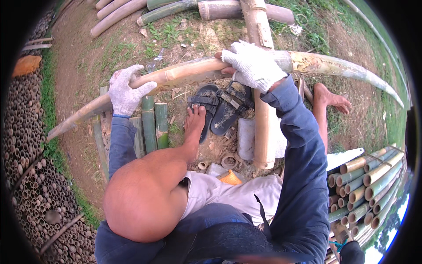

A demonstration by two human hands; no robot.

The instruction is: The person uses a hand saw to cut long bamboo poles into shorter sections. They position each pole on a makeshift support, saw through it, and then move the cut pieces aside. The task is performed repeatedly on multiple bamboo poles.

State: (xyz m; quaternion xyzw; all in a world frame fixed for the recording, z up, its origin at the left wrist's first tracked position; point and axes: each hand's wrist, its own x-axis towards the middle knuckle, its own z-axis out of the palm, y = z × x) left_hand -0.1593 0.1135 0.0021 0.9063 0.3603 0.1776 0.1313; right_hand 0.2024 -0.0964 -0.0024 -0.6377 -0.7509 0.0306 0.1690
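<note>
A long bamboo pole (189, 72) runs across in front of me, bent by the lens. My left hand (127, 88), in a white knit glove, grips its left part, with thumb and fingers on either side of it. My right hand (252, 66), gloved alike, with bare fingertips showing, is wrapped over the pole farther right. Just there the pole crosses a thicker bamboo post (263, 132) that runs toward me. Some of the right fingers are hidden behind the pole.
Dark sandals (224, 105) lie beneath the pole by my bare foot. Short green bamboo pieces (149, 127) are at the left. Cut bamboo is stacked at the right (369, 180) and far left (39, 198). More poles (176, 11) lie ahead. A whitish tapered blade-like piece (345, 158) is near the right stack.
</note>
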